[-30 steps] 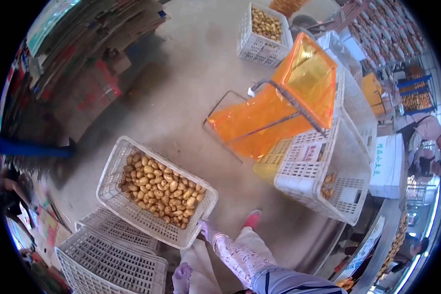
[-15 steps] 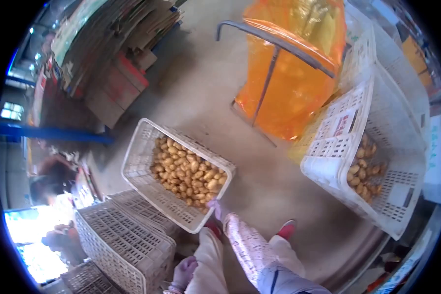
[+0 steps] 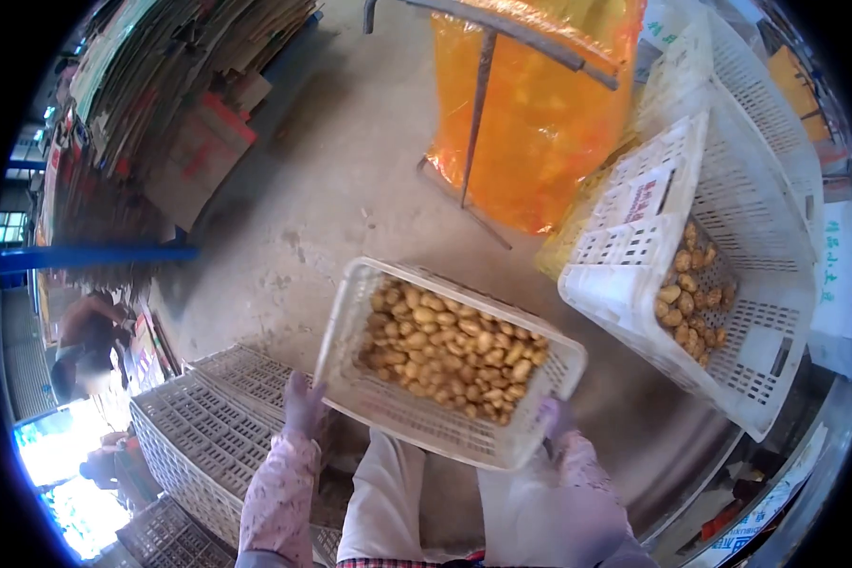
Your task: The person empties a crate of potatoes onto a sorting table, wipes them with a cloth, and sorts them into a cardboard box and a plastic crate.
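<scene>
A white plastic crate [image 3: 417, 417] with perforated walls is in front of my legs, its long side turned toward me. Small potatoes [image 3: 450, 346] cover its bottom. My left hand [image 3: 304, 405], in a purple glove, grips the crate's left end near the close corner. At the opposite end, my right hand [image 3: 558, 418] in a matching glove has hold of the rim, its fingers partly hidden. The crate covers my feet and looks raised off the floor.
Stacked crates [image 3: 208, 445] stand at my left. To the right, a tilted white crate [image 3: 634, 237] holds more potatoes [image 3: 696, 303]. An orange mesh bag [image 3: 530, 133] hangs on a metal frame [image 3: 478, 118] ahead. Flattened cardboard [image 3: 180, 104] is piled at far left, near another person [image 3: 85, 346].
My left hand has come up from beside my leg onto the crate's left end. The crate of potatoes has shifted right and closer, turning more square to me.
</scene>
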`<state>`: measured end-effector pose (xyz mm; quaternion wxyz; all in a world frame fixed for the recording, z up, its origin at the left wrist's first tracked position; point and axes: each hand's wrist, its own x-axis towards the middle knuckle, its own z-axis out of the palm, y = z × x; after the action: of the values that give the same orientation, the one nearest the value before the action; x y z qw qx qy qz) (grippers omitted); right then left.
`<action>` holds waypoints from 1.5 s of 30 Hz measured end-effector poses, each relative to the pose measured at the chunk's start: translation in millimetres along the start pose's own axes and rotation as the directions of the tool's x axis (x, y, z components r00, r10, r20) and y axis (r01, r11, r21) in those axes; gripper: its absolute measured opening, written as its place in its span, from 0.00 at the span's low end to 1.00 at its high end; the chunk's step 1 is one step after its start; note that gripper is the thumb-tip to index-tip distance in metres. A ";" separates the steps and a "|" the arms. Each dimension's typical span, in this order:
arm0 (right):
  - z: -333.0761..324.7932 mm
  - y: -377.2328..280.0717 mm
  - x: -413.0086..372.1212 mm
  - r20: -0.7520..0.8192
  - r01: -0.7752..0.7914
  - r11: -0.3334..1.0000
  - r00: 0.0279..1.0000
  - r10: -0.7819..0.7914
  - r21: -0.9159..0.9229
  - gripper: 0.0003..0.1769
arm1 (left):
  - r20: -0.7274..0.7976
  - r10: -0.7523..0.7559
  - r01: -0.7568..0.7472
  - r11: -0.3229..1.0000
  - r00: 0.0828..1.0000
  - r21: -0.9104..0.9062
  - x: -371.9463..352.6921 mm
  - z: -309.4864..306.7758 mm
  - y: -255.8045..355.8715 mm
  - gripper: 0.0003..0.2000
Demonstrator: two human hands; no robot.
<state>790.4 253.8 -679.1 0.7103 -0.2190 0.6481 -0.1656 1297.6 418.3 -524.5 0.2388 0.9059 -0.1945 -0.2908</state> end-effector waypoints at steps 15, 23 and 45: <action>-32.2 55.2 -30.4 -0.576 0.082 0.981 0.817 0.034 0.175 0.12 | 0.486 -0.264 0.417 0.877 0.833 -0.239 119.6 91.9 28.0 0.12; -70.8 13.8 -26.5 -0.445 -0.017 0.976 0.888 0.113 0.215 0.08 | 0.475 -0.062 0.209 0.942 0.878 -0.264 -19.0 49.7 114.0 0.09; -303.0 -305.7 -630.8 -0.285 0.085 0.929 0.938 -0.197 -0.361 0.25 | 0.722 0.157 0.001 0.977 0.673 -0.213 -387.3 -44.4 487.5 0.07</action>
<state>438.0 292.5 -2.6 0.5339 -0.3567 0.7548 -0.1343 928.6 227.8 -58.5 0.2406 0.6751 -0.2832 -0.6373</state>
